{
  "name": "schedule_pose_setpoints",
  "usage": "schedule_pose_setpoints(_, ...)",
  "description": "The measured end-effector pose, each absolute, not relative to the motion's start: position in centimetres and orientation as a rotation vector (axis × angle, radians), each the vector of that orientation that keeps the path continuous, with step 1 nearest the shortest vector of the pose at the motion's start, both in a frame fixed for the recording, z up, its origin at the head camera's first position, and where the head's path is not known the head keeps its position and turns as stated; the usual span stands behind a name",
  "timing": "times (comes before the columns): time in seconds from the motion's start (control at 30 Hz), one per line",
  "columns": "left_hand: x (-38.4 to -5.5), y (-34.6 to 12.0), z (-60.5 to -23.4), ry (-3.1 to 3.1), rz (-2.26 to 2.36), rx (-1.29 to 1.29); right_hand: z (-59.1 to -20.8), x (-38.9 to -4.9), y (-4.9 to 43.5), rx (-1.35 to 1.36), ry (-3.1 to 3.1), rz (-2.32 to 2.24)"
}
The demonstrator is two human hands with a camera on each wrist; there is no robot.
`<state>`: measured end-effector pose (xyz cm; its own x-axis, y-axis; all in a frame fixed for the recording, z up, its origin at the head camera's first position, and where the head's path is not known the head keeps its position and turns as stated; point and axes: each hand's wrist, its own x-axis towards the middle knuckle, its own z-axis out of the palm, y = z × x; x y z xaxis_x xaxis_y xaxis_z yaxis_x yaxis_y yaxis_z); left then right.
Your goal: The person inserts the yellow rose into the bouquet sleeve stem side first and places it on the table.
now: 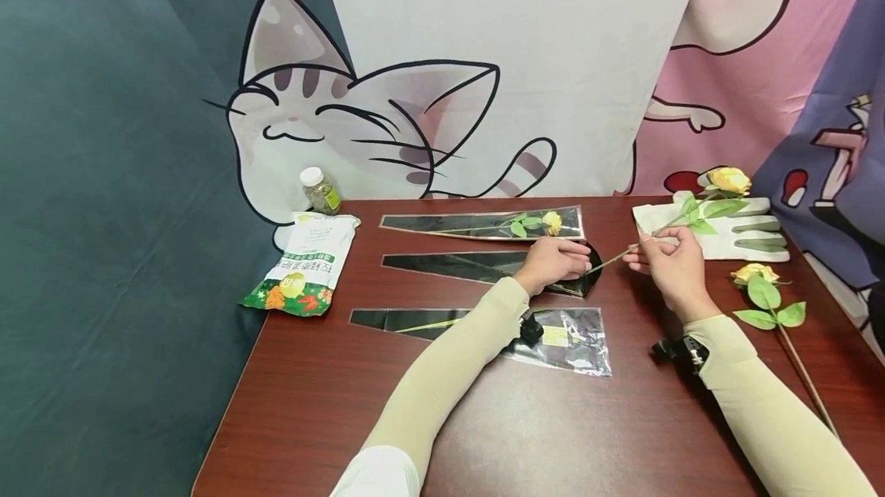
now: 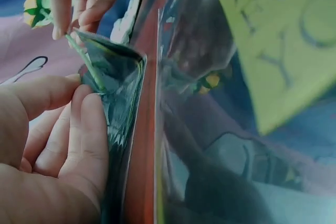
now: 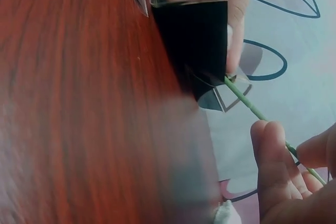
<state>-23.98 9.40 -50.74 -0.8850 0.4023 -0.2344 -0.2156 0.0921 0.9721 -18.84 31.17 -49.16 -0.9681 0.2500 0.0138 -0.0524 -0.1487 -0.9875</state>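
My left hand [image 1: 553, 263] pinches the mouth of a black-backed clear flower sleeve [image 1: 449, 265], the middle of three on the table. Its wide end is held apart and faces right. Between thumb and fingers, my right hand [image 1: 676, 266] holds the green stem [image 3: 245, 100] of an artificial yellow rose [image 1: 729, 180]. The stem's lower end reaches into the sleeve mouth, close by the left fingertips, as the left wrist view shows. Bloom and leaves stick out beyond the right hand, over a pair of white-and-grey gloves [image 1: 757, 253].
Behind lies a sleeve [image 1: 415, 223] with a yellow rose inside; in front lies another sleeve [image 1: 588, 359] with a yellow card, partly under the left forearm. A loose yellow rose [image 1: 764, 293] rests at the right. A snack bag [image 1: 314, 251] and a white-capped jar [image 1: 321, 193] occupy the left back corner.
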Motion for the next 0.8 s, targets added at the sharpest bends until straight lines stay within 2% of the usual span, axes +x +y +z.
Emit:
schedule_pose_setpoints(0.2,-24.29,9.61,-51.02,1.773,1.968,0.072,-49.55,-18.89,30.98,-0.271,-1.825,2.289)
schedule_pose_setpoints(0.47,-24.24,9.76,-51.06,1.729,2.025,0.042,-49.57,-18.85,31.02,-0.365,-1.775,2.283)
schedule_pose_setpoints(0.8,-24.1,10.43,-51.02,1.749,2.085,-0.007,-49.95,-18.92,30.12,-0.352,-1.843,2.266)
